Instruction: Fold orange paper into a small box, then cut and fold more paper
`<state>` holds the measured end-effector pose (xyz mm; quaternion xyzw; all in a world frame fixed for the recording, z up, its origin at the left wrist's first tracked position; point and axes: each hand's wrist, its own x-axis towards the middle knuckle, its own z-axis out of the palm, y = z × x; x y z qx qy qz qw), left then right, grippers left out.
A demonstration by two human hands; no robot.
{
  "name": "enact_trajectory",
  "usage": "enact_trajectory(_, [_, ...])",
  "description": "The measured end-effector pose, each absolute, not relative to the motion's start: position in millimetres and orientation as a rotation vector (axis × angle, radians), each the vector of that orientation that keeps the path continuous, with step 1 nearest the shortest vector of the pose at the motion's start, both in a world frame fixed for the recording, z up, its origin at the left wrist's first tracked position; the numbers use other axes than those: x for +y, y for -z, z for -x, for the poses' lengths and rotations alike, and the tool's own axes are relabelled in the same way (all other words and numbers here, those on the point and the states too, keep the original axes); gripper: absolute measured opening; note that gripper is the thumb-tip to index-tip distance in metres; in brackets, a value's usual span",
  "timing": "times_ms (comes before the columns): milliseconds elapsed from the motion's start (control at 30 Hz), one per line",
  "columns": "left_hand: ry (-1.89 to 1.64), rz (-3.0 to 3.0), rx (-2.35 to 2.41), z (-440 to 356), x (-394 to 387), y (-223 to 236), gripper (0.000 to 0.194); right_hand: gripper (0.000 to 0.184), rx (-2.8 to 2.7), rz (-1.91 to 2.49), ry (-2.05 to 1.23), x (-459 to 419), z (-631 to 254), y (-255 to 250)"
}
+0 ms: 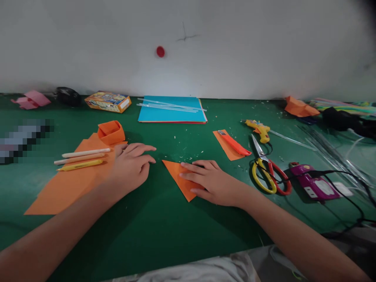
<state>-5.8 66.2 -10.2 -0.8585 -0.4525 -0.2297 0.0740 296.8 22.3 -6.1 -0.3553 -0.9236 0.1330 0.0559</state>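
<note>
A folded orange paper triangle (pixel 173 174) lies on the green table (pixel 164 239). My right hand (pixel 211 180) rests flat on its right part, fingers stretched out and covering that side. To the left, my left hand (pixel 133 164) hovers at the edge of a stack of orange paper sheets (pixel 73 184), its fingers apart and holding nothing that I can see. On that stack lie a white stick (pixel 88 152), an orange one and a yellow pen (pixel 82 165). Just behind my left hand sits a folded orange paper box shape (pixel 111 132).
Right of my hands lie a red box cutter (pixel 235 144) on orange paper, scissors (pixel 264 168), a yellow glue gun (pixel 260 129) and a purple power strip (pixel 314 182) with black cables. Blue paper (pixel 170 113) with clear sticks and a patterned box (pixel 108 102) stand near the wall.
</note>
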Motion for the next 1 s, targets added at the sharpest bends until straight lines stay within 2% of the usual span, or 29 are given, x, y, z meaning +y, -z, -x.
enact_trajectory(100, [0.760, 2.563, -1.284, 5, 63, 8, 0.035, 0.049, -2.806, 1.079, -0.415, 23, -297, 6])
enact_trajectory(267, [0.615, 2.715, -1.117, 2, 63, 17, 0.041, 0.048, -2.812, 1.087, -0.395, 22, -296, 6])
enact_trajectory(500, [0.537, 2.736, -1.106, 1, 66, 25, 0.033, 0.048, -2.827, 1.093, -0.354, 20, -296, 8])
enact_trajectory(767, [0.564, 2.770, -1.128, 0, 65, 25, 0.034, 0.047, -2.818, 1.104, -0.270, 15, -293, 7])
enact_trajectory(1000, [0.498, 2.757, -1.096, -2, 64, 25, 0.036, 0.049, -2.848, 1.084, -0.356, 14, -292, 9])
